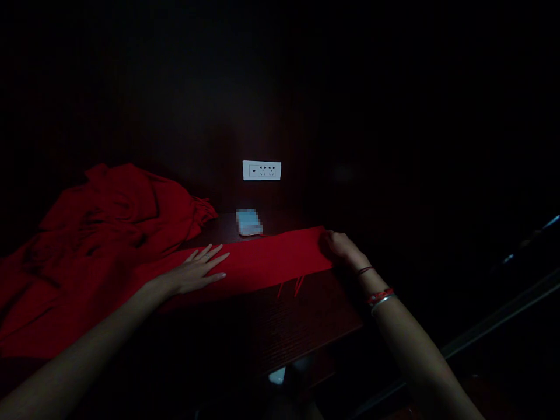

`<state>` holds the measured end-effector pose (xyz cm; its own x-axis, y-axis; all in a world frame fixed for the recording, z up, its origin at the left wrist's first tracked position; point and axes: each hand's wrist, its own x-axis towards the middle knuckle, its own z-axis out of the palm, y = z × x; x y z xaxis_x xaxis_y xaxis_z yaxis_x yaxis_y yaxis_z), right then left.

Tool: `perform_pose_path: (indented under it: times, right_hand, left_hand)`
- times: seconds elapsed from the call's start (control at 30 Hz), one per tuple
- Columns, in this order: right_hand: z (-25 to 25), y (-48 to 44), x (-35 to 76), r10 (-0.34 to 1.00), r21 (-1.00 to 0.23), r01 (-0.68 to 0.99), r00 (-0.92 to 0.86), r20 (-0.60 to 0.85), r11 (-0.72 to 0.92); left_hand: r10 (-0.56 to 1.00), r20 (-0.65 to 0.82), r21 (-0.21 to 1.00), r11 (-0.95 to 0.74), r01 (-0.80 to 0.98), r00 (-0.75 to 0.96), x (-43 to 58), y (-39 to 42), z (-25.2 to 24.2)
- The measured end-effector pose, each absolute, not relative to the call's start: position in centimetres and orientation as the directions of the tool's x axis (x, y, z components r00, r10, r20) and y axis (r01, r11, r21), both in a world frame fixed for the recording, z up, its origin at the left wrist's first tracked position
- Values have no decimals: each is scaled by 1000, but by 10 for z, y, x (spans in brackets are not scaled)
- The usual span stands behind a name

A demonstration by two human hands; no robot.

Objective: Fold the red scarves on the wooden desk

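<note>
"Where's the cloth (pixel 280 256) lying?"

"It's running from the frame's left edge to right of centre, passing under the left hand (pixel 195 274), which is resting flat, fingers spreading, not gripping."

"And the right hand (pixel 345 248)?"

"It's curling at the cloth's right end, right of centre. I can't tell whether it's grasping."

One red cloth strip (pixel 280 256), one red heap (pixel 118 204), one socket panel (pixel 261 170), one ring (pixel 207 255), three bracelets (pixel 380 297)
</note>
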<state>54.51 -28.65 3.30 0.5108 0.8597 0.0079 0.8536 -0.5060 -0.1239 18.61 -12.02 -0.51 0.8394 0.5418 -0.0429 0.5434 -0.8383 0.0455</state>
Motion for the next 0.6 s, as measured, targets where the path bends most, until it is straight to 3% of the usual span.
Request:
perform_pose_path:
  times: [0.13, 0.3, 0.47, 0.6]
  right_hand:
    - [30, -319, 536, 795, -101, 789, 606, -36, -606]
    - [11, -334, 530, 694, -146, 730, 682, 231, -668]
    - [5, -337, 535, 654, -273, 720, 694, 301, -638]
    - [3, -338, 535, 635, -267, 711, 702, 323, -650]
  left_hand:
    - [385, -15, 88, -919, 385, 923, 256, -135, 15]
    - [163, 91, 193, -971, 143, 982, 385, -154, 32]
    - [315, 211, 344, -910, 232, 925, 485, -161, 24]
    - [456, 223, 427, -840, 335, 861, 526, -158, 14]
